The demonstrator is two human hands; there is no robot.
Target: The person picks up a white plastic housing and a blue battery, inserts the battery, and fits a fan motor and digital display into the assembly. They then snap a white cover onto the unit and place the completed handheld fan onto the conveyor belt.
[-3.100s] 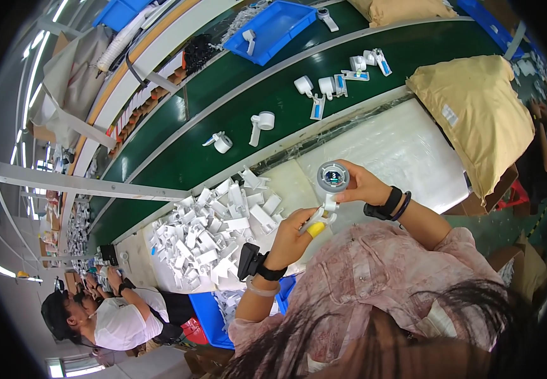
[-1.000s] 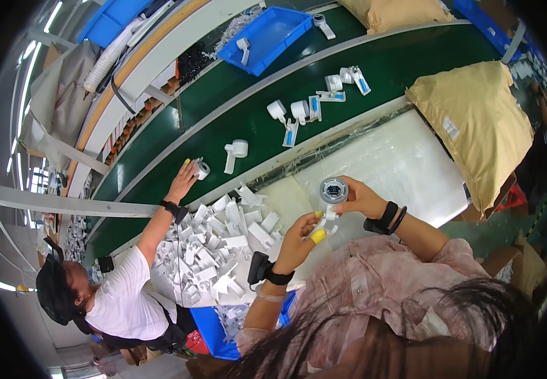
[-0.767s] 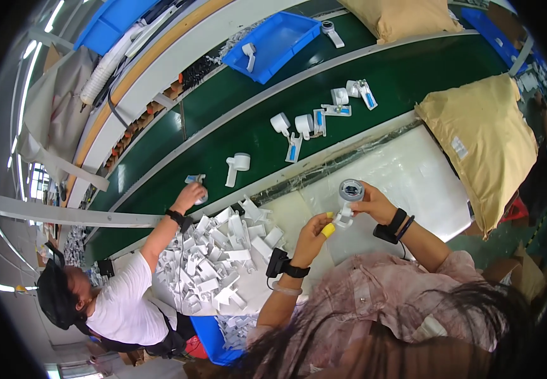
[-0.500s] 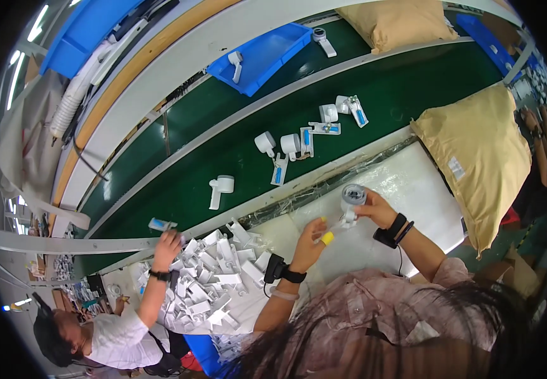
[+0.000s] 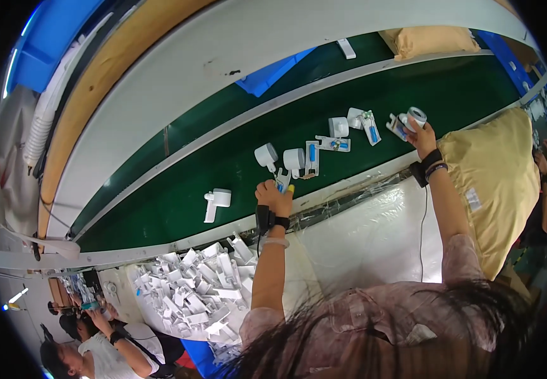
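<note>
My right hand (image 5: 422, 140) is out over the far right of the green belt. It grips a white round-headed unit (image 5: 416, 116) whose open handle shows blue inside. At the belt's near edge, my left hand (image 5: 275, 198), with yellow covers on fingertips, closes on the handle of another white round-headed unit (image 5: 265, 155). Its fingers hide part of that handle. Beside it lie a similar unit (image 5: 294, 159) with a blue cylinder in its open handle, and another pair of units (image 5: 338, 127) farther right. A closed white unit (image 5: 218, 201) rests on the belt to the left.
A heap of white plastic shells (image 5: 191, 287) covers the bench at left. A plastic-wrapped white surface (image 5: 368, 237) lies before me. At right stands a tan sack (image 5: 498, 183); a blue tray (image 5: 273, 72) is across the belt. A co-worker (image 5: 122, 347) is at lower left.
My right hand has carried its unit from above the white surface out over the belt. My left hand has moved forward to a unit on the belt. The co-worker's arm has drawn back.
</note>
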